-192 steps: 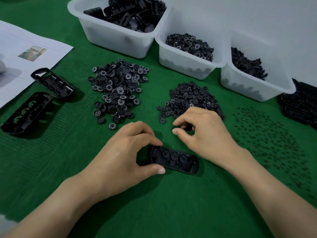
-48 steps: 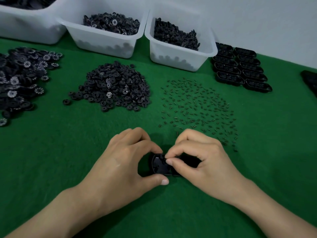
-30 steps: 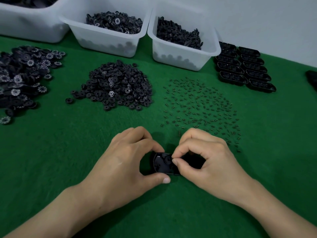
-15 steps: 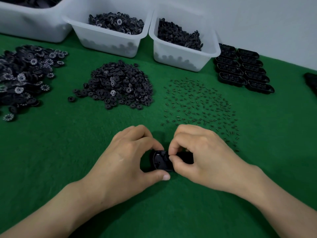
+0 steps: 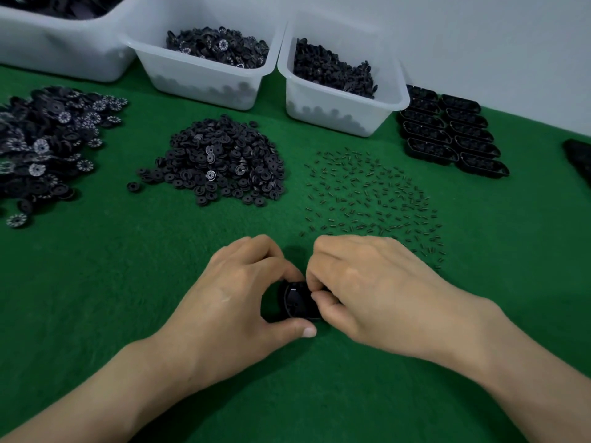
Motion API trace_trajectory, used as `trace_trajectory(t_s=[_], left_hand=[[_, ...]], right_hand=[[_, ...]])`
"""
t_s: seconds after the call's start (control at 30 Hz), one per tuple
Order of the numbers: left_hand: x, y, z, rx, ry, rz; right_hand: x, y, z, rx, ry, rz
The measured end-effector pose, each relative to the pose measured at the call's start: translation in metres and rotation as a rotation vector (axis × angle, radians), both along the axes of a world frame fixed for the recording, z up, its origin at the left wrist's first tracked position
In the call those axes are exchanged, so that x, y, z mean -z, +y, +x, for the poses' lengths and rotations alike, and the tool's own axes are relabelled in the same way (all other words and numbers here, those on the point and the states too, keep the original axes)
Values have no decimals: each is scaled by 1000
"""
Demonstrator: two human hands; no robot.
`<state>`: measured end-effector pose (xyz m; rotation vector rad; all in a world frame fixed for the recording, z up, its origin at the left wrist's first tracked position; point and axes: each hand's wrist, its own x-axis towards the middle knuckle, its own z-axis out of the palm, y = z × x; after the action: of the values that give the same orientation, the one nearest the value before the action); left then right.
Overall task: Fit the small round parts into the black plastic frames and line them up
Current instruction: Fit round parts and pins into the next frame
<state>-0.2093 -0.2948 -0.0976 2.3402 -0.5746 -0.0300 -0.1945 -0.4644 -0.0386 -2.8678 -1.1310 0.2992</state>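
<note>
A black plastic frame (image 5: 295,302) lies on the green felt near the front centre, mostly covered by both hands. My left hand (image 5: 236,302) grips its left end between thumb and curled fingers. My right hand (image 5: 367,295) covers its right part, thumb and forefinger pinched together over the frame; what they pinch is too small to make out. A heap of small round black parts (image 5: 224,164) lies behind my left hand. A scatter of tiny black pins (image 5: 371,196) lies behind my right hand.
A second heap of toothed round parts (image 5: 48,142) lies at the far left. Three white bins (image 5: 204,78) (image 5: 339,100) (image 5: 54,43) line the back edge. Rows of black frames (image 5: 454,135) are lined up at the back right. Another dark part (image 5: 580,161) sits at the right edge.
My right hand has slid left over the frame, hiding more of it, with thumb and forefinger pinched closer to the frame's left end. My left hand keeps its grip.
</note>
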Motion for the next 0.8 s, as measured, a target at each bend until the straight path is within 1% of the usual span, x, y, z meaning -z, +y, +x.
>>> trace_trajectory(t_s=[0.13,0.3,0.4,0.57,0.67,0.73,0.8], left_hand=[[1,0,1,8,8,-2],[2,1,1,9,22,-5],[1,1,1,3,26,-4],[1,2,1,10,38,-21],[0,3,0,11,55,-34],[0,4,-1,14,54,-39],[0,4,-2,17,52,-41]], right_hand=[[-2,6,8,-11,78,-1],[4,-2,10,50,99,123],[13,-9,7,115,105,263],[19,-27,6,215,187,456],[20,-44,17,420,124,603],[24,-48,24,493,73,553],[29,-44,27,471,24,454]])
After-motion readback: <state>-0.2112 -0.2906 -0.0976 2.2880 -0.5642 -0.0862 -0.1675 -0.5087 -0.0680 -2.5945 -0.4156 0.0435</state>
